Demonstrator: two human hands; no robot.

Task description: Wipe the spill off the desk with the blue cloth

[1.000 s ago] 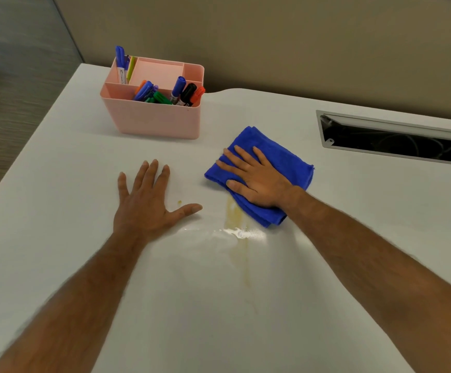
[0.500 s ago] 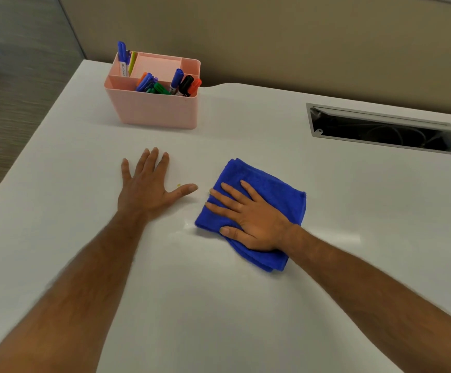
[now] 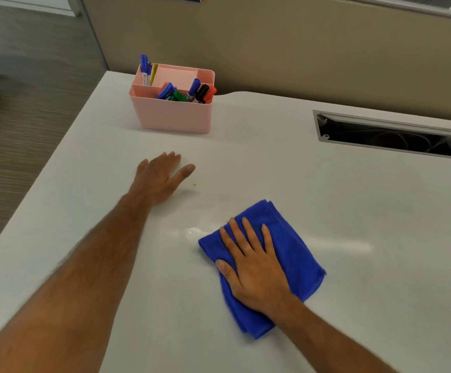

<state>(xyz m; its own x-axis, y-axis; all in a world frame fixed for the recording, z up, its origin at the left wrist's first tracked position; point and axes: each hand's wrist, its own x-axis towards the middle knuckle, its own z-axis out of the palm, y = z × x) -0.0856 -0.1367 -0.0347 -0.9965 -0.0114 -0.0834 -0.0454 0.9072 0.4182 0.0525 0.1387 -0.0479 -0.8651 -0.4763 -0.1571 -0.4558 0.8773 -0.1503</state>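
A tan fabric partition wall [image 3: 286,49] is running across the upper frame; grey-brown striped wooden flooring [image 3: 25,98] is filling the upper left.

Bright, even overhead light; faint glare on the desk [image 3: 353,246]; wide-angle bowing, slight motion blur.

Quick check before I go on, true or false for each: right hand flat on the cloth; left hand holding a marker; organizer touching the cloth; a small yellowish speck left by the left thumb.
1. The right hand lies flat on the blue cloth. True.
2. The left hand holds a marker. False: it is empty, palm down on the desk.
3. The pink organizer touches the cloth. False: it stands well apart, near the far edge.
4. A small yellowish speck lies near the left thumb. True.
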